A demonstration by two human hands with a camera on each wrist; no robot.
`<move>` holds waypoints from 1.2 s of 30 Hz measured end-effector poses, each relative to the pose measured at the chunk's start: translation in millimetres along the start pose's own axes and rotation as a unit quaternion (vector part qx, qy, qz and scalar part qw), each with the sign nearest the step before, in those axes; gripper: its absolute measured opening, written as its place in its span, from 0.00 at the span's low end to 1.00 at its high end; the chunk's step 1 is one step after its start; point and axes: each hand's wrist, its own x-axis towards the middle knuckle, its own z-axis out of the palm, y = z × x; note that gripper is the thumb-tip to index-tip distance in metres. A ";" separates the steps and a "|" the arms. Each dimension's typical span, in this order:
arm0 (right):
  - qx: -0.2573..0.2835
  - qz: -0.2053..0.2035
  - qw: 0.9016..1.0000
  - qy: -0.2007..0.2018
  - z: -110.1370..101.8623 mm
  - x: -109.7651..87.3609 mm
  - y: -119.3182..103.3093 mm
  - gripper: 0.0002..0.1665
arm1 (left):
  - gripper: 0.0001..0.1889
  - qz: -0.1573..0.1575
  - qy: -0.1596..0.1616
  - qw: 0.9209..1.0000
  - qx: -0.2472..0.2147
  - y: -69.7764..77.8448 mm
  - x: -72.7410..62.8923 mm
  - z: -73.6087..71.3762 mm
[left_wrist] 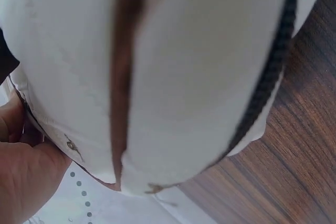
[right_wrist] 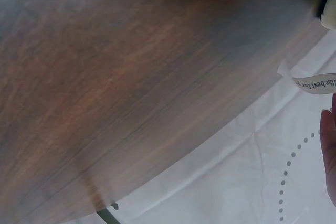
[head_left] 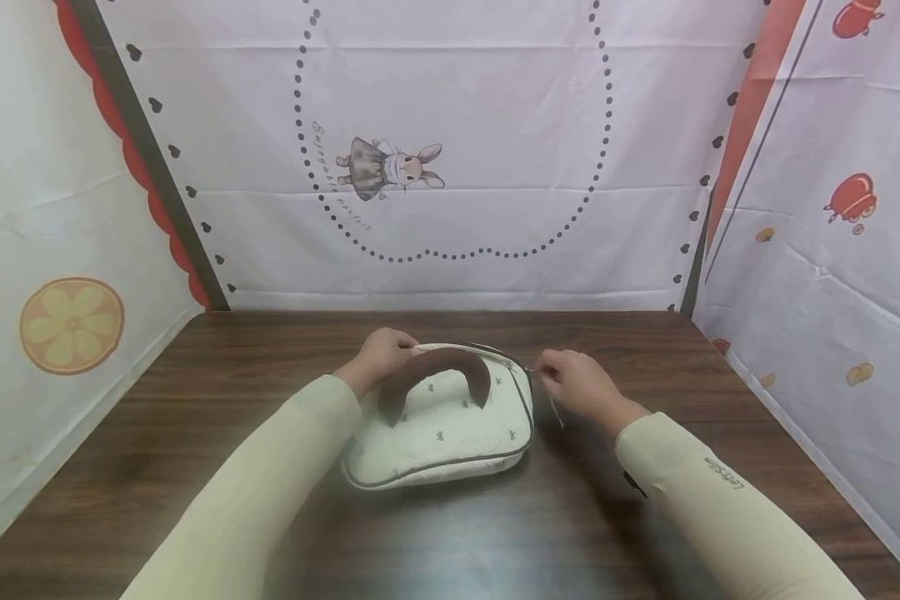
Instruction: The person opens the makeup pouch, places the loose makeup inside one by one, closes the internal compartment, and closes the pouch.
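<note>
A white zippered bag (head_left: 450,433) with small dark bow prints, dark piping and a brown handle (head_left: 450,360) sits on the table. At its back left edge, my left hand (head_left: 378,358) grips the fabric; in the left wrist view that hand (left_wrist: 31,174) has its thumb and fingers on the bag's rim. My right hand (head_left: 581,383) is just off the back right corner, fingers curled, pinching the zipper pull. A pale printed ribbon (right_wrist: 315,83) hangs from this pull beside the fingers. The dark zipper (left_wrist: 268,72) runs along the bag's side.
The brown wood-grain table (head_left: 450,550) extends around the bag on every side. White printed cloth (head_left: 480,208) hangs behind the table's far edge, with more cloth panels at left (head_left: 75,208) and right (head_left: 832,275).
</note>
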 end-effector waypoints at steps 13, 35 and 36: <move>0.005 0.006 1.000 0.004 3.8 -2.9 0.1 0.07 | 0.15 -0.041 0.042 0.998 -0.027 -4.9 2.7 3.9; 0.038 0.025 0.997 -0.061 5.8 -12.2 -3.1 0.05 | 0.16 -0.112 0.127 0.979 -0.117 -4.2 0.5 11.2; 0.043 0.025 0.997 -0.065 6.0 -12.8 -3.3 0.04 | 0.16 -0.112 0.132 0.978 -0.118 -4.7 0.8 11.4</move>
